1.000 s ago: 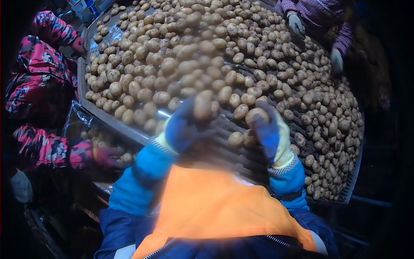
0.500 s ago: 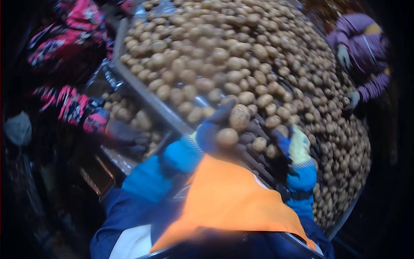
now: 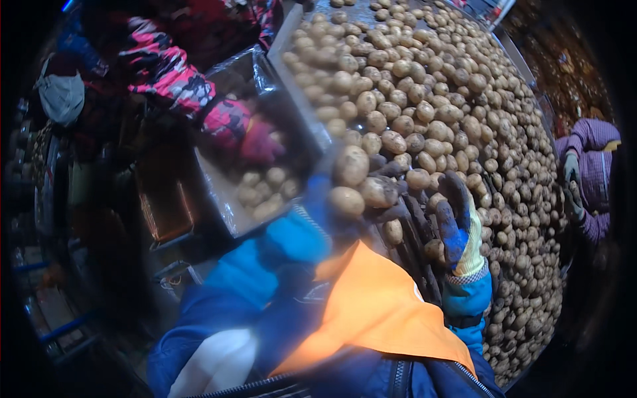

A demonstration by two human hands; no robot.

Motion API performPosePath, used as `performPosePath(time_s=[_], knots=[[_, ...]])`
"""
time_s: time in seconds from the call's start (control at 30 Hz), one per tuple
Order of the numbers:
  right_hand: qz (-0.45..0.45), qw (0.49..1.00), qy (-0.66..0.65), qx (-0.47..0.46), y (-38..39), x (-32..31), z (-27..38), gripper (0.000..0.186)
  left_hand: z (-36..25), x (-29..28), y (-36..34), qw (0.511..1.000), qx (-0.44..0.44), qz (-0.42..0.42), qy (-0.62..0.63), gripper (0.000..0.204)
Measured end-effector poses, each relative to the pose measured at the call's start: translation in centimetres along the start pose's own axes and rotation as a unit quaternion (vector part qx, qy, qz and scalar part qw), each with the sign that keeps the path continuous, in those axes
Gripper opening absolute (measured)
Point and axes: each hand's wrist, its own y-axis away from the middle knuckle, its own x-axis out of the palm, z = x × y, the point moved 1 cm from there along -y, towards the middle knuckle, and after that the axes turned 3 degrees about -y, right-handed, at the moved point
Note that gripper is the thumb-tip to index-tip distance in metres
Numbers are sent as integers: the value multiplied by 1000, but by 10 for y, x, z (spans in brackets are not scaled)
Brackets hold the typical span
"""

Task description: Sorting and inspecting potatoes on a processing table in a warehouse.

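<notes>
My left hand (image 3: 320, 202), in a blue and dark glove partly smeared by motion, cups several potatoes. Among them are a large pale potato (image 3: 352, 166), a rounder one (image 3: 346, 201) in front of it and a dirt-covered one (image 3: 380, 192) against the dark fingers. My right hand (image 3: 459, 229) wears a yellow and blue glove with soiled fingers. Its fingers are apart, pointing away from me over the pile, and a potato (image 3: 435, 202) lies by its fingertips. Below the left hand, another potato (image 3: 393, 231) sits on dark bars.
A heap of potatoes (image 3: 438, 113) covers the sorting surface, bounded at left by a metal rim (image 3: 292, 83). Beyond that rim stands a plastic-lined box (image 3: 215, 189) of potatoes, with a co-worker's gloved hand (image 3: 262, 142) over it. Another person in purple (image 3: 597, 166) works at far right.
My view has swung left, showing more of the box. My left hand keeps its potatoes, with a dirty one now among them. My right hand's fingers have spread. The co-worker's hand has moved over the box.
</notes>
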Motion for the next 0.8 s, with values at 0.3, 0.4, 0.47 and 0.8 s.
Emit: performPosePath(time_s=[0.3, 0.4, 0.47, 0.8], knots=[[51, 998, 13, 38, 8, 11, -30, 52, -75, -49, 76, 978, 195, -4, 77, 58], [54, 997, 30, 42, 7, 14, -27, 51, -93, -63, 89, 967, 235, -55, 84, 59], [55, 997, 37, 41, 6, 16, -24, 50, -101, -73, 95, 958, 259, -83, 92, 61], [84, 994, 17, 69, -14, 42, 8, 51, -116, -89, 113, 934, 323, -123, -93, 64]])
